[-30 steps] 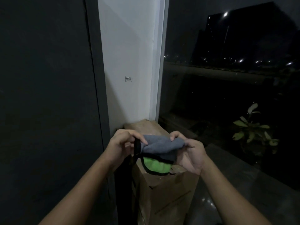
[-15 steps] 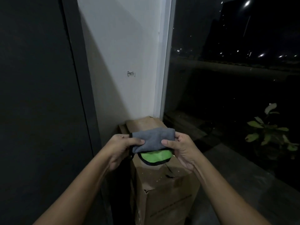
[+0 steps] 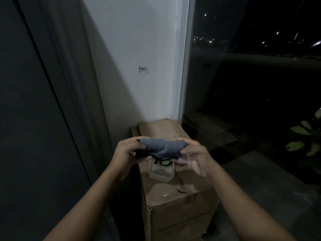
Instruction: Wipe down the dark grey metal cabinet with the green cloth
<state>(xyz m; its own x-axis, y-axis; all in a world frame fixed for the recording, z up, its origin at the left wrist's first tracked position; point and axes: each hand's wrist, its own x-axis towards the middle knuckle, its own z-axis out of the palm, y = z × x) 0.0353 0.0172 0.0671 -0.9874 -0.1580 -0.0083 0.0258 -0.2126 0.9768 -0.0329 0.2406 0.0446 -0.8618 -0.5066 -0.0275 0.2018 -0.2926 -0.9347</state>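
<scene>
Pinched the green cloth [image 3: 161, 147] at both ends with left hand [image 3: 126, 153] and right hand [image 3: 194, 155], dark grey cabinet [image 3: 26, 119] just left of them. Hid nearly all its green beneath a grey fold, blurred. Bunched tighter than half a second before, uncovering a plastic container [image 3: 161, 172] below.

Floor [image 3: 260, 180]: dark, tiled, with a faint sheen to the right of the box. One cardboard box [image 3: 182, 214] stands upright on it, its far end against the white wall [image 3: 139, 49] and its left side close beside the dark grey cabinet [image 3: 34, 119]. Whether box and cabinet touch cannot be told in the shadow. The box top is closed, marked with pale specks, and has a small tear near the front edge. A translucent plastic container [image 3: 161, 173] sits directly on the box top, in its near half. Its far rim is hidden. Contents not discernible.
</scene>
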